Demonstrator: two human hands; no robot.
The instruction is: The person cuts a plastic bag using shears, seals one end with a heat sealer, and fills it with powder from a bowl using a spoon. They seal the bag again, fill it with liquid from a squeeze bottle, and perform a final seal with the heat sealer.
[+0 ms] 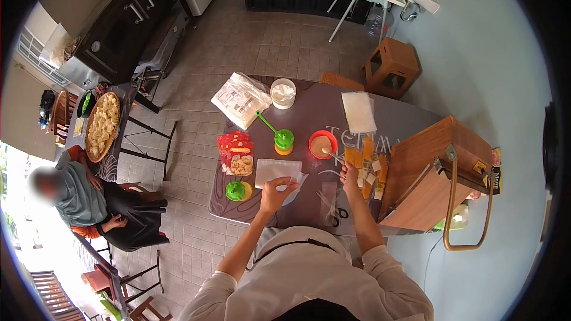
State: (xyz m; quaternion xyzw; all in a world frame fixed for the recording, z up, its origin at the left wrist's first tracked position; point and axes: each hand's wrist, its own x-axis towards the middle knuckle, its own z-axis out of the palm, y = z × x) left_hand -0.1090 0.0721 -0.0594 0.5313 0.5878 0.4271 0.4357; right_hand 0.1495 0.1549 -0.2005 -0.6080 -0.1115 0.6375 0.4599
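With fingers closed, the right hand (351, 179) is gripping a long utensil (335, 156), which is slanting forward-left into the red bowl (311, 143); the left hand (275, 195), farther from the bowl, is pinching clear plastic (290, 198).

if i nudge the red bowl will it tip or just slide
The red bowl looks low and broad, so it would probably slide rather than tip. The right hand holds a utensil that reaches into it, which might catch the rim and drag on the bowl.
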